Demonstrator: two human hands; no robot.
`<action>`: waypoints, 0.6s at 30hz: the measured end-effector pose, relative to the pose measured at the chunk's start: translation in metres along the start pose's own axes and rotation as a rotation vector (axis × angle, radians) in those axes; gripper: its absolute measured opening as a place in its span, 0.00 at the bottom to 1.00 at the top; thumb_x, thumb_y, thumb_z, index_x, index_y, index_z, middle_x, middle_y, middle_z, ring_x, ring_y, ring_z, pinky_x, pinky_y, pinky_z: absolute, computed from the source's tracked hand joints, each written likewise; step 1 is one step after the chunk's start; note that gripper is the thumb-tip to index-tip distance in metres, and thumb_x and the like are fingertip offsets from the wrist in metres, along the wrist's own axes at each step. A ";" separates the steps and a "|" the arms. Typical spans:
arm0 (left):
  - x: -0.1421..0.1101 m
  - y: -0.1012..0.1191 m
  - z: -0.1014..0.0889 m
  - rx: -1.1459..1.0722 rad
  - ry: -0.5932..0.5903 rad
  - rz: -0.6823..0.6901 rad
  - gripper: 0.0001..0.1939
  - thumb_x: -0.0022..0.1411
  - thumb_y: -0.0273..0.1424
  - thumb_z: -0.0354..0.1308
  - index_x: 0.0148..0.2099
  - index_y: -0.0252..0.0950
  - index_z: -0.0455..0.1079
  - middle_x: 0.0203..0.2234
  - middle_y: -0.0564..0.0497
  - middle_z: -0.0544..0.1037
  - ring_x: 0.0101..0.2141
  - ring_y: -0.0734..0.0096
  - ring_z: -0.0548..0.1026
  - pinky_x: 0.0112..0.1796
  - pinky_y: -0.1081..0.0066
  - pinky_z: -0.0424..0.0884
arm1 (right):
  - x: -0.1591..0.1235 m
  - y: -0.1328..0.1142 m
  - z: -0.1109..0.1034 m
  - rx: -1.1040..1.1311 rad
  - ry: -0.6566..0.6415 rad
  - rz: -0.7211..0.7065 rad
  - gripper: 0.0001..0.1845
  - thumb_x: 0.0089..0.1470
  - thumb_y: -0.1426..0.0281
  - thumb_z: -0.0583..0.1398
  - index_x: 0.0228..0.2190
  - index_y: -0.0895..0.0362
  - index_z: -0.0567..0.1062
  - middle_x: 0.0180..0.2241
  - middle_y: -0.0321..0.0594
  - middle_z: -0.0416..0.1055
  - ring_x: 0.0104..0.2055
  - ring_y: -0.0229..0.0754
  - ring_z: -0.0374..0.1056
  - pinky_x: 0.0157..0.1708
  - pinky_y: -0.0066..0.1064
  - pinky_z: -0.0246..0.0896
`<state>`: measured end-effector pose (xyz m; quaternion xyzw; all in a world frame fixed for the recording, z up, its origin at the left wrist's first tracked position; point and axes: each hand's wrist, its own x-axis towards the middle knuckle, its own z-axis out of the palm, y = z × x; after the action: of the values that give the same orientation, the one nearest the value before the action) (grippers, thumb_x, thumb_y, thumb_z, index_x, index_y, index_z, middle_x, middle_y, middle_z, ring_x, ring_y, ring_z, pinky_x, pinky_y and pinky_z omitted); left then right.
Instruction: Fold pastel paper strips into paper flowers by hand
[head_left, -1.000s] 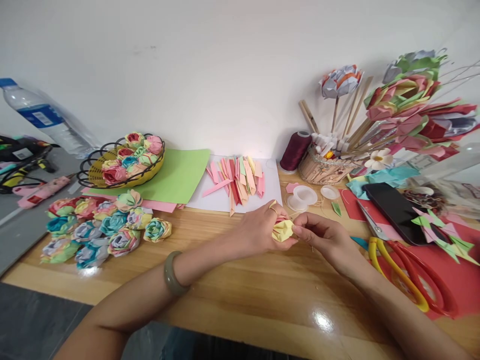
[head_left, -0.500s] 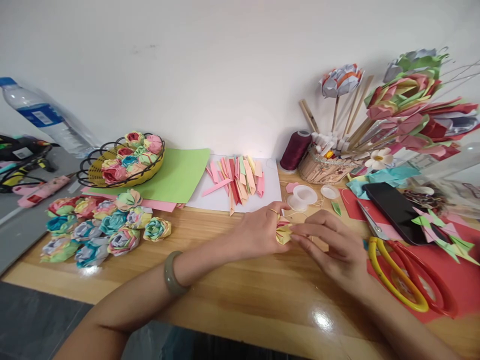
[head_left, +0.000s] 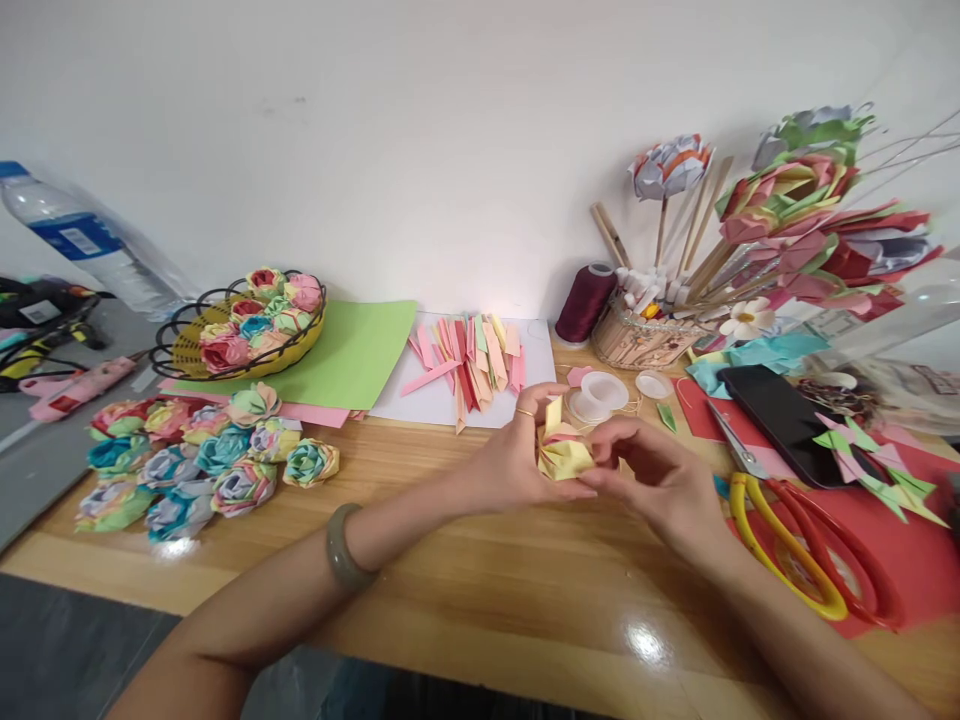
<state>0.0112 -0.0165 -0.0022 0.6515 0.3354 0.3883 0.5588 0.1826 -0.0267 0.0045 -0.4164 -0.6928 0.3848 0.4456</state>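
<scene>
A folded paper flower (head_left: 564, 456), yellow with some pink, is held above the wooden table between my two hands. My left hand (head_left: 517, 455) wraps round its left side, with the thumb and fingers closed on it. From the right, the fingertips of my right hand (head_left: 652, 480) pinch at its edge. Just beyond my hands lies a spool of pale thread (head_left: 600, 395). Folded paper strips (head_left: 472, 360) in pink, red, peach and green rest on a white sheet (head_left: 390, 400) behind my left hand.
Finished paper flowers (head_left: 225, 450) sit at the left, with more in a yellow basket (head_left: 187, 345). Scissors (head_left: 787, 550), a phone (head_left: 780, 420) and red paper (head_left: 900, 580) lie at the right. Behind them stand a maroon thread cone (head_left: 585, 305) and a holder (head_left: 645, 340) with paper flowers on sticks.
The paper flower has turned in my hands, so more of its yellow folds and an upright petal show. My right hand's fingers have shifted lower along its edge. The view has moved slightly.
</scene>
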 end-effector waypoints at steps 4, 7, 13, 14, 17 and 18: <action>0.004 0.006 -0.002 -0.346 -0.002 -0.100 0.39 0.36 0.30 0.69 0.48 0.40 0.50 0.44 0.45 0.67 0.37 0.71 0.71 0.38 0.68 0.65 | 0.005 0.005 -0.004 0.088 0.156 0.167 0.11 0.50 0.60 0.58 0.35 0.51 0.72 0.34 0.37 0.70 0.37 0.42 0.65 0.36 0.34 0.62; 0.006 0.007 -0.002 -0.433 -0.033 -0.180 0.32 0.33 0.32 0.70 0.41 0.35 0.59 0.37 0.49 0.71 0.36 0.70 0.71 0.38 0.67 0.65 | 0.007 0.005 -0.005 0.043 0.016 0.195 0.15 0.51 0.60 0.57 0.40 0.51 0.72 0.42 0.38 0.70 0.45 0.45 0.64 0.45 0.37 0.58; 0.008 0.003 -0.005 -0.593 -0.011 -0.287 0.27 0.32 0.28 0.70 0.39 0.35 0.68 0.34 0.51 0.73 0.34 0.74 0.70 0.39 0.69 0.65 | 0.006 0.001 -0.007 0.042 0.047 0.152 0.10 0.49 0.61 0.60 0.34 0.50 0.76 0.35 0.35 0.73 0.41 0.43 0.66 0.43 0.35 0.59; 0.008 0.002 -0.006 -0.625 -0.025 -0.303 0.26 0.32 0.27 0.70 0.39 0.35 0.69 0.33 0.51 0.74 0.33 0.75 0.71 0.39 0.69 0.65 | 0.006 0.001 -0.008 0.048 0.063 0.175 0.11 0.48 0.61 0.60 0.34 0.50 0.76 0.34 0.35 0.73 0.40 0.44 0.67 0.42 0.36 0.60; 0.008 0.001 -0.010 -0.656 -0.110 -0.357 0.25 0.34 0.26 0.70 0.39 0.35 0.70 0.30 0.50 0.75 0.32 0.73 0.72 0.39 0.68 0.66 | 0.007 -0.002 -0.009 0.085 0.097 0.256 0.12 0.45 0.61 0.62 0.34 0.50 0.77 0.33 0.36 0.75 0.39 0.45 0.68 0.41 0.37 0.61; 0.008 0.001 -0.011 -0.653 -0.145 -0.373 0.24 0.35 0.26 0.69 0.39 0.35 0.71 0.30 0.50 0.76 0.32 0.73 0.73 0.39 0.67 0.66 | 0.007 -0.003 -0.009 0.099 0.104 0.272 0.12 0.44 0.61 0.62 0.32 0.50 0.78 0.33 0.36 0.75 0.39 0.46 0.68 0.41 0.37 0.62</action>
<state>0.0054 -0.0040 0.0008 0.3928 0.2665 0.3190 0.8203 0.1886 -0.0195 0.0122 -0.5033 -0.5860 0.4535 0.4446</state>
